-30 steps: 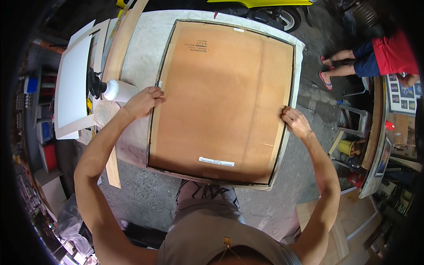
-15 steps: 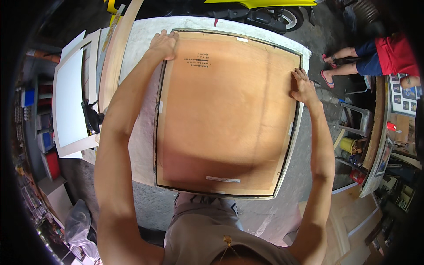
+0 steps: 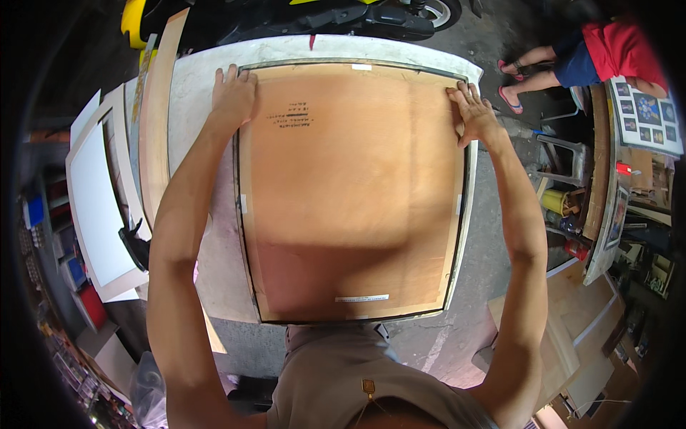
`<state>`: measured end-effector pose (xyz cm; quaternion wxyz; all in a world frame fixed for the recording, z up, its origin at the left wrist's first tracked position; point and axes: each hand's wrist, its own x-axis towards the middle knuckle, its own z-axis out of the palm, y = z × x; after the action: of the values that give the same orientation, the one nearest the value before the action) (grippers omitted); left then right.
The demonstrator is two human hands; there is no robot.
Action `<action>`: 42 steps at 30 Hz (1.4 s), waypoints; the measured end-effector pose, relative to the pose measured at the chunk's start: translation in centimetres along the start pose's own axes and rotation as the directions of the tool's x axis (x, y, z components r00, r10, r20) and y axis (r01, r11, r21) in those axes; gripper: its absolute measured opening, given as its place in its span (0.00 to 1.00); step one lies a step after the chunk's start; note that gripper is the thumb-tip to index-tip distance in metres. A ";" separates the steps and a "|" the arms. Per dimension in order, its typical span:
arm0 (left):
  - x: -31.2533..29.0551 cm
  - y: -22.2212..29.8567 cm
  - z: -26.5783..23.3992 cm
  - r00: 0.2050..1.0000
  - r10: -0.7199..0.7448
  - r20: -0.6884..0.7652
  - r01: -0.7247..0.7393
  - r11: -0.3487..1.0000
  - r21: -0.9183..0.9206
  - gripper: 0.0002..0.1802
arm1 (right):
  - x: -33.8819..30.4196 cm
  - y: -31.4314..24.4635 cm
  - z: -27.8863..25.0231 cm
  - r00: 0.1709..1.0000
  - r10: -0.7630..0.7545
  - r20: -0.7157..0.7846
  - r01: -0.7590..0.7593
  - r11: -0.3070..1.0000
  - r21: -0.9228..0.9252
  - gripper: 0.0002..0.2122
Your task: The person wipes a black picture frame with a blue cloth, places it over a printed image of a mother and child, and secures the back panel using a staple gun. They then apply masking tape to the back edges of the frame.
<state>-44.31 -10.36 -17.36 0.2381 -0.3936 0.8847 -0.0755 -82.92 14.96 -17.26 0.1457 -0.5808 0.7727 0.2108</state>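
Observation:
A large rectangular framed panel (image 3: 350, 193) lies with its tan wooden backing up, a dark strip running round its border. Dark handwriting and small white labels mark the backing. My left hand (image 3: 236, 96) rests at the panel's far left corner, fingers stretched apart. Near the far right corner, my right hand (image 3: 474, 114) lies over the right edge with spread fingers and the thumb apart from them. Any grip beneath the edges is hidden.
A pale-covered table (image 3: 204, 86) is under the panel. White boards and mat frames (image 3: 100, 214) and wooden strips (image 3: 158, 107) lie at left. Beyond stands a motorcycle (image 3: 286, 28). A person in a red shirt (image 3: 618, 50) is at far right, near a grey stool (image 3: 564, 157).
The panel has turned slightly and sits squarer to me. My right hand is closer to its far right corner. The whole view has shifted, with the surroundings lower at left.

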 end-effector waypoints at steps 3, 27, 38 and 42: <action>0.5 -0.1 -0.3 0.999 -0.001 0.033 0.002 1.000 -0.013 0.52 | 0.3 -0.1 0.1 1.000 0.012 0.016 -0.012 1.000 -0.004 0.60; -1.3 0.9 3.6 0.959 -0.078 -0.271 0.080 0.997 -0.004 0.34 | -0.2 -1.2 -1.2 0.999 0.026 -0.020 -0.026 0.999 -0.034 0.56; -35.1 16.1 2.5 0.796 -0.596 0.107 -0.173 -0.394 -0.903 0.22 | -23.7 -24.6 7.5 0.862 0.490 -0.133 0.349 -0.382 0.856 0.23; -39.1 26.7 3.8 0.889 -0.456 -0.035 -0.100 -0.118 -0.988 0.27 | -30.7 -33.0 7.2 0.982 0.177 -0.071 0.161 -0.569 0.806 0.22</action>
<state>-37.55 36.62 -15.05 -0.3157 -0.5348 0.6084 0.4941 -42.70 36.38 -14.21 0.5051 -0.1480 0.5566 -0.6428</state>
